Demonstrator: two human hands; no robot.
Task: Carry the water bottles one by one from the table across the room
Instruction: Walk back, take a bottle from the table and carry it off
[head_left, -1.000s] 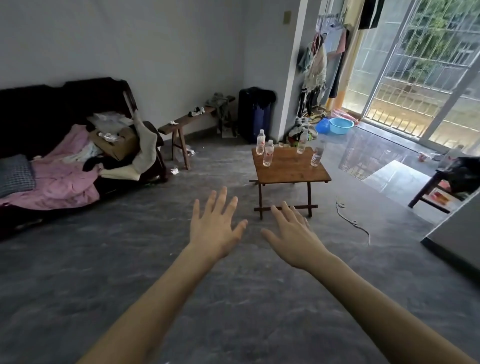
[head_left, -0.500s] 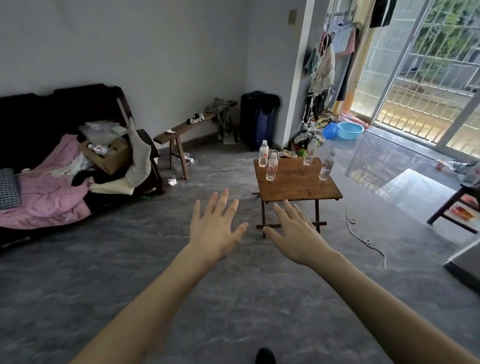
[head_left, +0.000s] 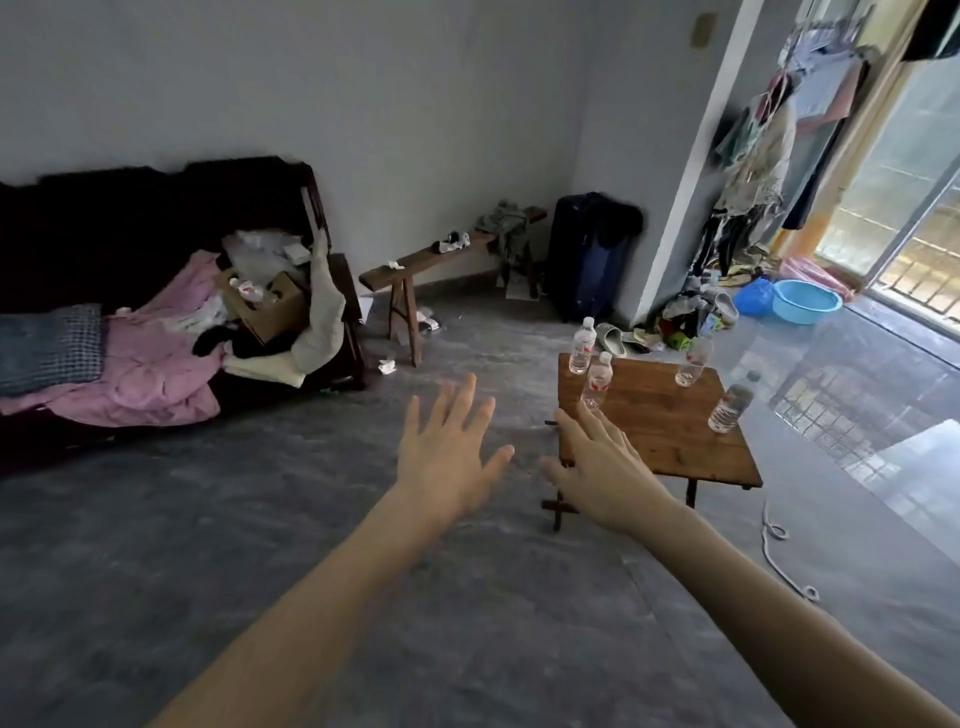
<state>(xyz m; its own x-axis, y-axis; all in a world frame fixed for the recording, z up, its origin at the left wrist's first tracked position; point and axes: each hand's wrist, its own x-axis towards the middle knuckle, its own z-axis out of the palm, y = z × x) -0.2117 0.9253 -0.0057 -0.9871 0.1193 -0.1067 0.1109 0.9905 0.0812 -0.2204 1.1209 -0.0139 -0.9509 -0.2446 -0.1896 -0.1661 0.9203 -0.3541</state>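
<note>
Several clear water bottles stand on a small wooden folding table (head_left: 670, 441) right of centre: one at the back left corner (head_left: 582, 346), one just in front of it (head_left: 597, 381), one at the back right (head_left: 693, 361) and one at the right edge (head_left: 731, 402). My left hand (head_left: 447, 454) is stretched forward with fingers spread, holding nothing, left of the table. My right hand (head_left: 605, 470) is also flat and empty, in front of the table's near left corner, short of the bottles.
A dark sofa (head_left: 130, 249) piled with pink bedding and a cardboard box (head_left: 270, 306) lines the left wall. A wooden bench (head_left: 426, 265) and a dark suitcase (head_left: 589, 254) stand at the back. A blue basin (head_left: 805, 301) and a white cord (head_left: 779, 556) lie on the floor at right.
The view has moved closer to the table, which now looks larger and sits lower right. Both hands stay outstretched and empty.
</note>
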